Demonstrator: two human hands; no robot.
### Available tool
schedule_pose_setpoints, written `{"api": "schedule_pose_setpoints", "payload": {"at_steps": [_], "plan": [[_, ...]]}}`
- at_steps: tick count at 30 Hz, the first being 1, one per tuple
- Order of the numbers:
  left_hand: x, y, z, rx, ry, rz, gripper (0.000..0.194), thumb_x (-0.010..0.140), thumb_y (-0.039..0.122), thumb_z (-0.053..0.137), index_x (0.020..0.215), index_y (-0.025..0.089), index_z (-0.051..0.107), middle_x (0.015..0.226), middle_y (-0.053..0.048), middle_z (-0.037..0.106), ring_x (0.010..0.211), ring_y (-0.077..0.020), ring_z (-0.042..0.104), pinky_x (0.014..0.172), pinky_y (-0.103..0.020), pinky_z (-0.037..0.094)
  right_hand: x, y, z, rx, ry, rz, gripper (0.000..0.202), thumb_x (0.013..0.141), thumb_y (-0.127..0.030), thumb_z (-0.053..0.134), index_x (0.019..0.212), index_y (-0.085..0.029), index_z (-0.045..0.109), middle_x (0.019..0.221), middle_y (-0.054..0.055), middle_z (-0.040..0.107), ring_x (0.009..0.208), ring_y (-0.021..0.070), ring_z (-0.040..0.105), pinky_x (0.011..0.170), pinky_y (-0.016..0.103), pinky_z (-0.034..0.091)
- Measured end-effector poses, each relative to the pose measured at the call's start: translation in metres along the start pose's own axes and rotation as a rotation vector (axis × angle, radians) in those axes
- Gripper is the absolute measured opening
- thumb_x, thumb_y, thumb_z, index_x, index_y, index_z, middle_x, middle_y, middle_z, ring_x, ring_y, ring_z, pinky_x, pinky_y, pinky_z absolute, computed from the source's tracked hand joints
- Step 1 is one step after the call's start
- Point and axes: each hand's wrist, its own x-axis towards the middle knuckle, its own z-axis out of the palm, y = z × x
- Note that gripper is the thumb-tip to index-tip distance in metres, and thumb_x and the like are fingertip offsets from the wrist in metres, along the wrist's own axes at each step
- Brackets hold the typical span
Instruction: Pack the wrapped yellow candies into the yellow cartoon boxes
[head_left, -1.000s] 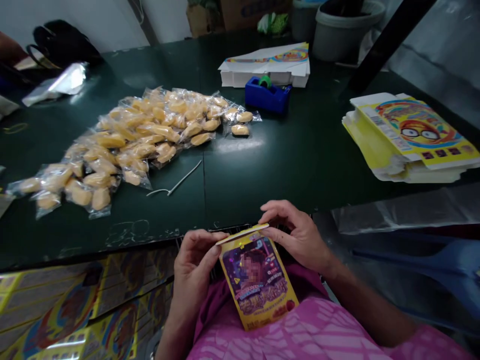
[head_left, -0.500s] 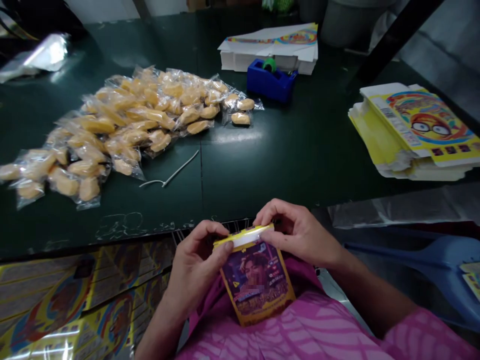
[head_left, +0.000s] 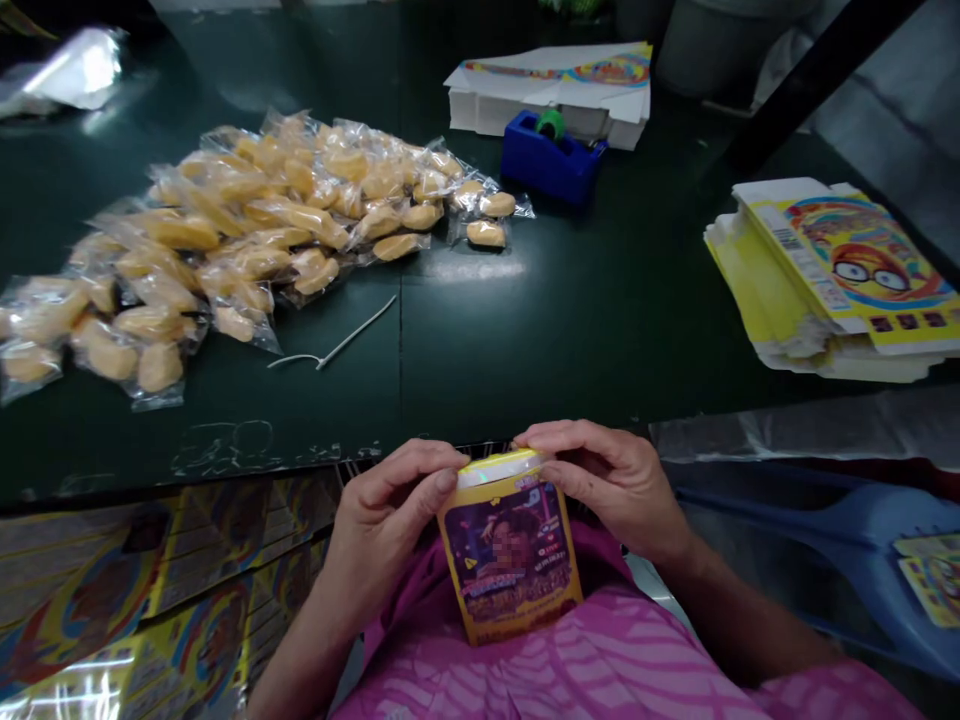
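A small yellow and purple printed box (head_left: 514, 560) stands upright over my lap, its picture side towards me. My left hand (head_left: 401, 510) pinches the upper left corner between thumb and fingers. At the upper right corner my right hand (head_left: 611, 485) grips in the same way. Along the top edge between the thumbs runs a shiny whitish strip (head_left: 499, 468). Whether it is tape or a flap, I cannot tell.
On the dark green table (head_left: 465, 370) lie many wrapped yellowish pieces (head_left: 255, 230) and a thin white tie (head_left: 345, 340). Behind stand a blue tape dispenser (head_left: 551, 160) and white flat cartons (head_left: 551, 90). Yellow cartons (head_left: 847, 270) are stacked at right, above a blue stool (head_left: 847, 530).
The box has become more upright, with its front turned more squarely to me. My right fingers lie flatter along its top edge. Both hands keep hold; the view has shifted slightly.
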Motion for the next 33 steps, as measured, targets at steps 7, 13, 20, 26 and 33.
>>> {"api": "schedule_pose_setpoints", "payload": {"at_steps": [7,13,20,26,33], "plan": [[-0.022,-0.02,0.013,0.32,0.174,0.31,0.026,0.085,0.016,0.064,0.107,0.027,0.072,0.107,0.001,0.072,0.098,-0.014,0.068,0.09,-0.021,0.052,-0.004,0.003,0.0,-0.08,-0.029,-0.047,0.011,0.089,-0.015,0.065,0.097,-0.021,0.07,0.106,0.003,0.07,0.102,0.0162,0.066,0.092,0.029,0.052],[-0.031,-0.02,0.005,0.387,0.077,0.347,0.038,0.083,0.014,0.065,0.119,0.027,0.068,0.119,-0.002,0.068,0.108,-0.0178,0.066,0.096,-0.024,0.051,-0.005,0.004,0.002,-0.029,-0.023,0.029,0.015,0.089,-0.018,0.066,0.104,-0.021,0.067,0.106,0.004,0.07,0.099,0.0157,0.067,0.086,0.025,0.054],[-0.038,-0.021,-0.002,0.114,0.051,0.103,0.01,0.088,0.02,0.062,0.094,0.026,0.067,0.11,0.001,0.07,0.104,-0.0114,0.066,0.089,-0.017,0.051,0.0,0.006,0.005,-0.099,-0.139,-0.001,0.006,0.089,-0.017,0.065,0.091,-0.018,0.07,0.1,0.006,0.071,0.093,0.017,0.067,0.082,0.027,0.054],[-0.026,-0.012,-0.002,0.065,0.05,0.056,0.014,0.088,0.029,0.063,0.1,0.025,0.068,0.099,0.001,0.071,0.085,-0.0096,0.068,0.071,-0.013,0.052,0.006,-0.001,0.014,0.067,-0.099,0.05,0.016,0.087,-0.019,0.068,0.103,-0.02,0.068,0.107,0.004,0.068,0.1,0.0146,0.065,0.088,0.023,0.051],[-0.025,-0.007,0.005,0.247,0.13,0.327,0.015,0.085,0.017,0.064,0.097,0.026,0.067,0.09,0.005,0.071,0.08,-0.0051,0.065,0.075,-0.008,0.049,0.006,-0.003,0.024,0.041,-0.163,0.169,0.022,0.081,-0.031,0.073,0.098,-0.018,0.067,0.084,0.001,0.064,0.069,0.011,0.056,0.06,0.019,0.044]]}}
